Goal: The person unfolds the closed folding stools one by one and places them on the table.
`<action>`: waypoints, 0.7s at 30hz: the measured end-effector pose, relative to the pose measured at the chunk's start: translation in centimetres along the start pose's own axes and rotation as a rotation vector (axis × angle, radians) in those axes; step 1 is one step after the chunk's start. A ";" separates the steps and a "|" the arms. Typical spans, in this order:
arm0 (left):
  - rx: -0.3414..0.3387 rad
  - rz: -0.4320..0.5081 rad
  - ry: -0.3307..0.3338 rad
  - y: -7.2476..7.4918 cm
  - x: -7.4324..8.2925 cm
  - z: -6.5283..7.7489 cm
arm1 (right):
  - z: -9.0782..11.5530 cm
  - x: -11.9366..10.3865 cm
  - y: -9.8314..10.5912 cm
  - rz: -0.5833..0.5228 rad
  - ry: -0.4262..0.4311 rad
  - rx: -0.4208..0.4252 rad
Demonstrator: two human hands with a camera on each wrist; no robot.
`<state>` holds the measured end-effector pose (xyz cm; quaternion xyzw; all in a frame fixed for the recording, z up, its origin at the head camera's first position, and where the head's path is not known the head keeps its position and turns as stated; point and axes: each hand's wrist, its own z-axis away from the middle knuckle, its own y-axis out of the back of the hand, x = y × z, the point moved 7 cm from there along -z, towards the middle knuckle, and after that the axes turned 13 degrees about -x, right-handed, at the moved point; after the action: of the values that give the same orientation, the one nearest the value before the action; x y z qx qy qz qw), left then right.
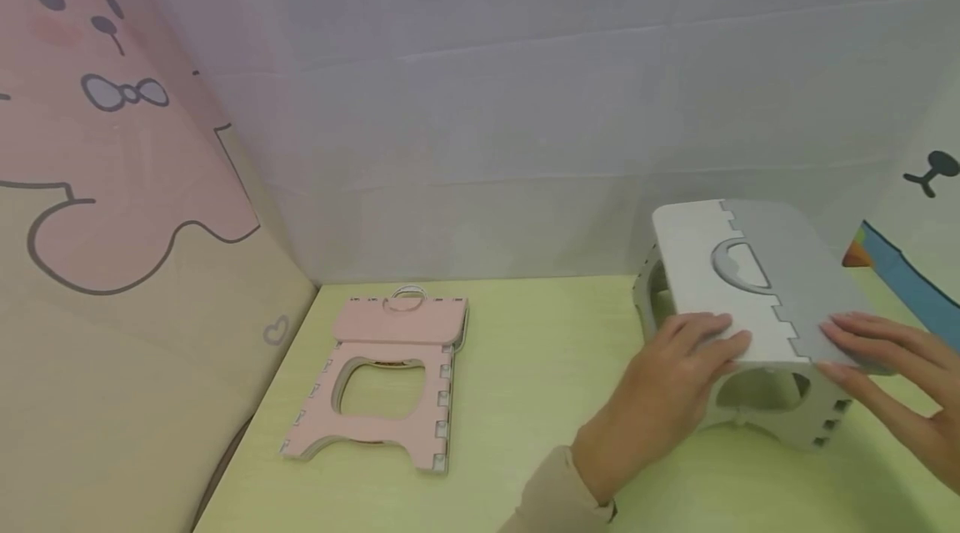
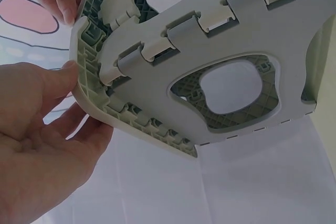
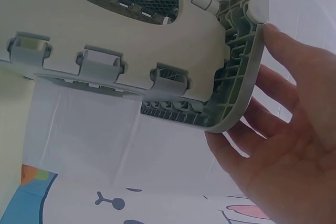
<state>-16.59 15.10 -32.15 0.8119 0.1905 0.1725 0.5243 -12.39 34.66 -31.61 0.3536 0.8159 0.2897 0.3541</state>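
Note:
A folding step stool with a white and grey top stands unfolded on its legs at the right of the table. My left hand rests on the white half at the front left corner. On the grey half, the fingers of my right hand lie over the front right corner, thumb at the front edge. The left wrist view shows my left hand against the ribbed rim from below. In the right wrist view, my right hand touches the opposite corner of the rim.
A pink folding stool lies folded flat on the yellow-green table, left of the white and grey one. Pale sheeting hangs behind the table. Cloth with a cartoon animal covers the left side.

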 end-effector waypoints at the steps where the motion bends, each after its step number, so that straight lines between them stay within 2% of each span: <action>1: 0.002 0.004 0.000 0.0 0.0 0.0 | 0.0 0.0 0.0 -0.001 0.001 0.005; 9: -0.009 -0.060 0.015 -0.1 0.3 -0.5 | 0.2 0.6 0.2 0.001 -0.029 0.026; 14: -0.003 -0.053 0.024 -0.2 0.4 -0.8 | 0.1 0.7 0.4 0.009 -0.050 0.031; 21: -0.010 -0.095 0.030 -0.5 0.6 -1.1 | 0.2 1.0 0.6 0.044 -0.081 0.027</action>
<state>-16.71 16.44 -32.08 0.7967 0.2358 0.1608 0.5328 -12.48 35.85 -31.70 0.3875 0.7970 0.2716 0.3754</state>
